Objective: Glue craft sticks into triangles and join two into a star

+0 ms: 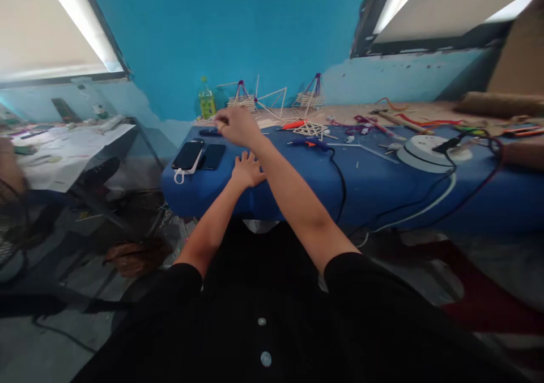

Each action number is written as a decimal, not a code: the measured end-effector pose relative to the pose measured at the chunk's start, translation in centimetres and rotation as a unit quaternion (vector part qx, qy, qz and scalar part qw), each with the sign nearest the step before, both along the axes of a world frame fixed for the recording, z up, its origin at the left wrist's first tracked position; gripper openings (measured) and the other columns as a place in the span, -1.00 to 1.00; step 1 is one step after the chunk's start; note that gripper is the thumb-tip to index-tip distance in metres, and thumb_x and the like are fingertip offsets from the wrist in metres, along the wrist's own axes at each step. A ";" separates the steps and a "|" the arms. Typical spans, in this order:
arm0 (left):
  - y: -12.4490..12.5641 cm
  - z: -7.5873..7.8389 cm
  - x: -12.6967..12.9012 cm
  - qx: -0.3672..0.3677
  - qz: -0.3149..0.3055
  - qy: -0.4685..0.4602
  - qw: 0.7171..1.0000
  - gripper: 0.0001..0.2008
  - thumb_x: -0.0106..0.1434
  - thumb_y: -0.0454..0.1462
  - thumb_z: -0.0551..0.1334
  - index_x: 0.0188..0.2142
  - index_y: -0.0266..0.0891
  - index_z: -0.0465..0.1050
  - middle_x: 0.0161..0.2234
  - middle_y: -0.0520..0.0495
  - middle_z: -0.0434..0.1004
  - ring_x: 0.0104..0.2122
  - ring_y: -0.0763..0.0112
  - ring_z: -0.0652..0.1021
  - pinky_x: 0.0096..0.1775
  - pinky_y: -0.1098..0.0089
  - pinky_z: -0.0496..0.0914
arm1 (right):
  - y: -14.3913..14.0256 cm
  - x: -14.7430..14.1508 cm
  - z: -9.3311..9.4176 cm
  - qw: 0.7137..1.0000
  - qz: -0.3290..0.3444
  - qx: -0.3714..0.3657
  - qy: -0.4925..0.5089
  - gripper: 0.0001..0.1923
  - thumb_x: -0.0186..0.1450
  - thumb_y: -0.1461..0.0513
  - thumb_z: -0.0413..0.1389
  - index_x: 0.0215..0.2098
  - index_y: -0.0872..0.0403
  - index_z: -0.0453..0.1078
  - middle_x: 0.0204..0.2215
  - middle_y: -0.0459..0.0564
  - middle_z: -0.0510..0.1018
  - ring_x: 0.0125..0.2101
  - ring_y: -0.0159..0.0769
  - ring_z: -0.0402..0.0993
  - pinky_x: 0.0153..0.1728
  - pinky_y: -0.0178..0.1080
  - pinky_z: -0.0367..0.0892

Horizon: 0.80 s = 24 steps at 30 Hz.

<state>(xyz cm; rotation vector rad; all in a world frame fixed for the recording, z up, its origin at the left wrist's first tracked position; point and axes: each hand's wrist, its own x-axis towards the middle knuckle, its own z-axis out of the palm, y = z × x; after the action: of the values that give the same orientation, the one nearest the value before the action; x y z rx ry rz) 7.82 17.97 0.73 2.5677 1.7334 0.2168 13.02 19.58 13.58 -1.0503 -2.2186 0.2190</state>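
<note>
My left hand (249, 170) lies palm down on the blue-covered table (293, 179), its fingers spread. Above and beyond it, my right hand (238, 123) reaches across to the left with its fingers curled together. Whatever may be in those fingers is too small to make out. A dark, long object (210, 132) lies close to the right hand's fingertips. To the left of my hands are a black phone (189, 154) with a white edge and loop, and a dark flat rectangular object (213, 156). A blue glue gun (309, 144) rests to the right, its cord running off the front edge.
Thin-stick structures (311, 97) stand by the wall near a yellow-green bottle (207, 101). An orange-handled tool (294, 124) lies before them. At right sits a round white cable reel (425, 153) with plugged cords. Another table (85, 150) with papers stands left.
</note>
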 end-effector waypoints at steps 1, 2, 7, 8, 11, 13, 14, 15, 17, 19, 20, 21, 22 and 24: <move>0.0 0.0 0.1 0.005 0.006 0.001 1.000 -0.24 0.57 0.24 0.05 0.58 0.02 0.27 0.63 -0.18 0.13 0.55 -0.34 0.19 0.48 -0.26 0.18 | 1.8 2.0 -0.8 0.999 -0.023 -0.024 0.024 -0.72 0.52 0.31 0.09 0.02 0.24 0.64 -0.13 0.13 0.74 -0.15 -0.28 0.62 0.07 -0.22 0.49; -0.1 0.0 0.1 0.011 0.009 0.001 1.000 -0.21 0.56 0.28 0.02 0.59 0.01 0.26 0.62 -0.20 0.12 0.54 -0.34 0.21 0.47 -0.25 0.20 | 3.5 3.9 -1.8 0.997 -0.041 -0.048 0.047 -0.68 0.52 0.32 0.06 0.06 0.28 0.62 -0.13 0.15 0.74 -0.23 -0.35 0.60 -0.03 -0.27 0.49; -0.1 0.0 0.3 0.028 0.009 -0.001 1.000 -0.18 0.54 0.34 0.00 0.59 0.04 0.26 0.57 -0.25 0.19 0.50 -0.34 0.25 0.44 -0.22 0.24 | 7.5 10.7 -8.7 0.988 -0.093 -0.109 0.063 -0.62 0.33 0.36 0.08 0.01 0.27 0.65 -0.13 0.12 0.76 -0.31 -0.37 0.57 -0.14 -0.31 0.49; -0.1 0.0 0.3 0.027 0.009 0.001 1.000 -0.18 0.54 0.34 -0.01 0.58 0.05 0.28 0.56 -0.25 0.21 0.49 -0.34 0.27 0.43 -0.22 0.25 | 7.7 11.3 -9.9 0.987 -0.100 -0.116 0.058 -0.63 0.30 0.34 0.09 -0.04 0.24 0.67 -0.18 0.09 0.76 -0.31 -0.33 0.58 -0.13 -0.29 0.50; 0.0 0.1 0.3 0.023 0.009 0.005 1.000 -0.20 0.54 0.33 -0.01 0.57 0.06 0.31 0.53 -0.28 0.24 0.47 -0.34 0.29 0.42 -0.24 0.26 | 8.0 11.9 -12.3 0.986 -0.117 -0.112 0.044 -0.63 0.27 0.30 0.10 -0.10 0.19 0.71 -0.19 0.07 0.77 -0.19 -0.20 0.64 0.02 -0.20 0.52; 0.0 0.2 0.3 0.025 0.008 0.008 1.000 -0.21 0.55 0.33 0.00 0.56 0.07 0.30 0.52 -0.29 0.25 0.46 -0.33 0.30 0.42 -0.24 0.27 | 8.3 11.8 -13.0 0.986 -0.129 -0.103 0.032 -0.63 0.28 0.29 0.11 -0.09 0.19 0.73 -0.12 0.12 0.77 -0.09 -0.13 0.65 0.15 -0.14 0.49; -0.1 0.2 0.3 0.028 0.008 0.010 1.000 -0.21 0.55 0.32 0.01 0.57 0.07 0.30 0.52 -0.29 0.25 0.46 -0.32 0.30 0.42 -0.24 0.27 | 8.4 11.7 -13.1 0.985 -0.135 -0.101 0.025 -0.62 0.29 0.29 0.11 -0.08 0.20 0.73 -0.10 0.15 0.77 -0.05 -0.09 0.66 0.20 -0.11 0.47; -0.1 0.2 0.3 0.031 0.008 0.010 0.999 -0.21 0.55 0.32 0.01 0.57 0.07 0.29 0.53 -0.30 0.24 0.47 -0.32 0.30 0.42 -0.23 0.27 | 8.6 11.7 -13.3 0.985 -0.140 -0.101 0.018 -0.62 0.30 0.28 0.11 -0.07 0.21 0.74 -0.08 0.17 0.77 -0.03 -0.06 0.66 0.24 -0.08 0.46; -0.1 0.2 0.3 0.031 0.006 0.009 0.999 -0.20 0.55 0.33 0.00 0.58 0.06 0.27 0.54 -0.30 0.22 0.49 -0.32 0.27 0.43 -0.22 0.26 | 8.8 11.7 -13.4 0.984 -0.147 -0.102 0.003 -0.61 0.32 0.27 0.12 -0.04 0.23 0.74 -0.05 0.20 0.77 0.01 -0.01 0.66 0.28 -0.03 0.43; 0.0 0.1 0.2 0.030 0.006 0.008 1.000 -0.18 0.54 0.34 -0.01 0.59 0.06 0.25 0.55 -0.28 0.21 0.49 -0.33 0.26 0.43 -0.21 0.25 | 9.0 11.8 -13.6 0.984 -0.145 -0.104 -0.012 -0.59 0.33 0.26 0.11 0.00 0.21 0.74 -0.02 0.19 0.76 0.03 0.00 0.65 0.30 -0.04 0.43; 0.0 0.1 0.2 0.029 0.006 0.007 1.000 -0.17 0.54 0.35 -0.01 0.59 0.06 0.24 0.55 -0.28 0.21 0.49 -0.33 0.27 0.44 -0.21 0.26 | 9.0 11.8 -13.7 0.984 -0.140 -0.106 -0.019 -0.57 0.34 0.27 0.10 0.03 0.20 0.73 0.00 0.18 0.76 0.05 -0.01 0.65 0.30 -0.05 0.43; 0.0 0.0 0.1 0.030 0.006 0.006 1.000 -0.17 0.53 0.35 -0.01 0.59 0.06 0.25 0.55 -0.27 0.22 0.49 -0.33 0.27 0.44 -0.20 0.26 | 9.0 11.9 -13.7 0.985 -0.134 -0.106 -0.026 -0.55 0.35 0.28 0.08 0.06 0.19 0.72 0.04 0.17 0.75 0.07 -0.03 0.64 0.31 -0.07 0.42; 0.1 0.0 0.1 0.032 0.006 0.005 0.999 -0.17 0.53 0.36 0.00 0.58 0.06 0.26 0.54 -0.27 0.23 0.48 -0.32 0.28 0.43 -0.19 0.26 | 9.1 11.9 -13.7 0.986 -0.127 -0.107 -0.033 -0.52 0.35 0.29 0.06 0.11 0.18 0.71 0.08 0.15 0.74 0.10 -0.05 0.63 0.33 -0.09 0.41; 0.1 0.0 0.1 0.037 0.006 0.002 0.999 -0.19 0.53 0.35 0.01 0.57 0.07 0.28 0.53 -0.27 0.24 0.47 -0.32 0.30 0.43 -0.19 0.27 | 9.2 11.9 -13.7 0.986 -0.113 -0.109 -0.047 -0.45 0.36 0.32 0.02 0.20 0.15 0.67 0.17 0.11 0.70 0.18 -0.10 0.59 0.38 -0.12 0.37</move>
<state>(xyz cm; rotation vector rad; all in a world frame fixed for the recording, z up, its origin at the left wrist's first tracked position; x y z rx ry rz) 7.89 18.05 0.73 2.6111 1.7747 0.2800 24.93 28.81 -0.11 -1.4487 -2.1711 0.3220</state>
